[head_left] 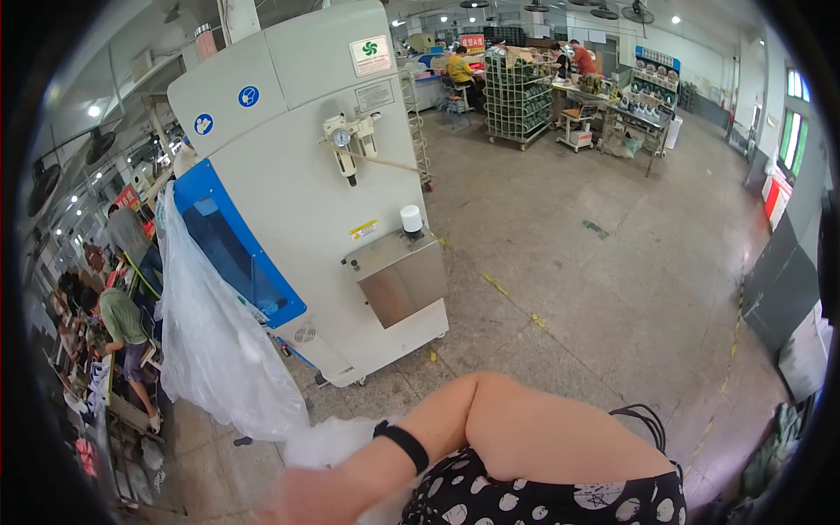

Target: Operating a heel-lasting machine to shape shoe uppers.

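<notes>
My right arm crosses low over the picture from the lower right, bent at the elbow, with a black band at the wrist. At its end my right hand (306, 497) is smeared by motion at the lower left edge, so its fingers cannot be made out. Beside the wrist lies whitish clear plastic (337, 437); whether the hand touches it is unclear. A large clear plastic bag (214, 350) hangs down the near side of a tall grey machine (289, 175). My left hand is out of the picture.
The machine has a blue-framed window (236, 249), a pressure gauge (341, 137) and a metal tank (402, 280) with a white cap. People sit and stand at benches on the left. A wheeled rack (518, 96) and a work table (639, 118) stand far off.
</notes>
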Tool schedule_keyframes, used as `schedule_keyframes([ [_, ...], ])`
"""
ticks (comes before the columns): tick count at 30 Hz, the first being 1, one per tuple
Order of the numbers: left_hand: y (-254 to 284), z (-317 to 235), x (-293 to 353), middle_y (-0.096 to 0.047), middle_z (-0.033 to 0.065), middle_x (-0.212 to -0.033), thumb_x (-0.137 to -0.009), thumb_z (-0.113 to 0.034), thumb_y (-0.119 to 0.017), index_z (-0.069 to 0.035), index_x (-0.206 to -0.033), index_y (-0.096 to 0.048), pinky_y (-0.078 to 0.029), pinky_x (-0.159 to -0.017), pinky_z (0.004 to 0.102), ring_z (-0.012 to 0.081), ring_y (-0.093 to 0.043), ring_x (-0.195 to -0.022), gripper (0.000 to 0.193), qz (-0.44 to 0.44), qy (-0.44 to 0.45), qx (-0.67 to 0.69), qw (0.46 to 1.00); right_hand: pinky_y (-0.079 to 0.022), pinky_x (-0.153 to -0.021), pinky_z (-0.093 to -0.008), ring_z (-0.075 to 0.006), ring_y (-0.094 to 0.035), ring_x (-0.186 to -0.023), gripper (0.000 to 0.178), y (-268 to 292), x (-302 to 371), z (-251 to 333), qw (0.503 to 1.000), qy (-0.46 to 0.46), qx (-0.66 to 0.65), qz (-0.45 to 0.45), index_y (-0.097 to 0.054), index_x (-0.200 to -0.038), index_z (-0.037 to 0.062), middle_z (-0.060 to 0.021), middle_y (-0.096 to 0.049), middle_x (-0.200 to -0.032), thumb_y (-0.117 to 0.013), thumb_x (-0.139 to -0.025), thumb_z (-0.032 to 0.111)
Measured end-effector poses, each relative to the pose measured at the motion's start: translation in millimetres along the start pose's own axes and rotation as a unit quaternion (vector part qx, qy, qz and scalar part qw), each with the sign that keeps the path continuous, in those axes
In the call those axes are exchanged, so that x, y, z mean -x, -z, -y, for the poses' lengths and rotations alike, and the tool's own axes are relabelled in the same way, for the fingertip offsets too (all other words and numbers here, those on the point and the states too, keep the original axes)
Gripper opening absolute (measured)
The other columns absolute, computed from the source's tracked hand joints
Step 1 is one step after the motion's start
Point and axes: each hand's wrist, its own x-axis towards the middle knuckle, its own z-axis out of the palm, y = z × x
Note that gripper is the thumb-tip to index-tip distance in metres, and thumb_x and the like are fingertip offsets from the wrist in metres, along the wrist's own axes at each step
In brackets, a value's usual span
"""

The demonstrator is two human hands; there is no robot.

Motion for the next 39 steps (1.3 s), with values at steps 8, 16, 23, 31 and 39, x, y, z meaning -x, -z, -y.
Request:
schedule_keyframes([
  [8, -28, -11, 6, -0.059, 0.0076, -0.058, -0.100, -0.040, -0.037, -0.004, -0.077, -0.059, -0.043, -0.047, 0.0277, 0.0170, -0.053, -0.049, 0.048, -0.016, 0.021, -0.041, 0.999, -0.049, -0.056, -0.0357, -0.0242, -0.060, -0.068, 0.029, 21, 79, -54, 0.982, -0.126, 0.073, 0.121, -0.053, -0.101, 0.0057, -0.0072, -0.055, -0.077, -0.060, -0.081, 0.025],
  [16, -72, 2, -42, -0.062, 0.0075, -0.071, -0.100, -0.035, -0.041, -0.002, -0.098, -0.059, -0.043, -0.051, 0.0266, 0.0163, -0.054, -0.055, 0.037, 0.170, 0.060, -0.047, 0.983, -0.049, -0.057, -0.0385, -0.0284, -0.062, -0.070, 0.017, 73, 133, -67, 0.983, -0.182, 0.012, -0.020, -0.056, -0.082, 0.0058, -0.0093, -0.058, -0.074, -0.059, -0.080, 0.022],
  [23, -113, -17, -45, -0.063, 0.0059, -0.091, -0.091, -0.010, -0.060, -0.003, -0.098, -0.061, -0.048, -0.072, 0.0273, 0.0155, -0.058, -0.081, 0.010, 0.224, 0.063, -0.115, 0.966, -0.045, -0.055, -0.0440, -0.0333, -0.059, -0.061, 0.018, 92, 180, -71, 0.987, -0.146, -0.044, 0.045, -0.059, -0.073, 0.0083, -0.0102, -0.058, -0.060, -0.058, -0.081, 0.025],
  [31, -169, -44, -12, -0.060, 0.0151, -0.093, -0.072, -0.001, -0.054, 0.000, -0.091, -0.060, -0.046, -0.077, 0.0356, 0.0329, -0.057, -0.084, 0.020, 0.318, -0.446, -0.499, 0.672, -0.045, -0.060, -0.0421, -0.0369, -0.056, -0.063, 0.032, 104, 176, -123, 0.959, -0.211, -0.151, -0.118, -0.059, -0.075, 0.0049, -0.0167, -0.055, -0.060, -0.053, -0.091, 0.032],
  [39, -172, -29, -20, -0.057, 0.0178, -0.098, -0.085, 0.003, -0.056, 0.001, -0.100, -0.055, -0.047, -0.076, 0.0362, 0.0321, -0.057, -0.083, 0.016, 0.157, -0.624, -0.497, 0.582, -0.048, -0.067, -0.0402, -0.0329, -0.063, -0.070, 0.052, 99, 183, -127, 0.859, -0.400, -0.289, 0.134, -0.067, -0.078, -0.0001, -0.0198, -0.064, -0.071, -0.045, -0.096, 0.044],
])
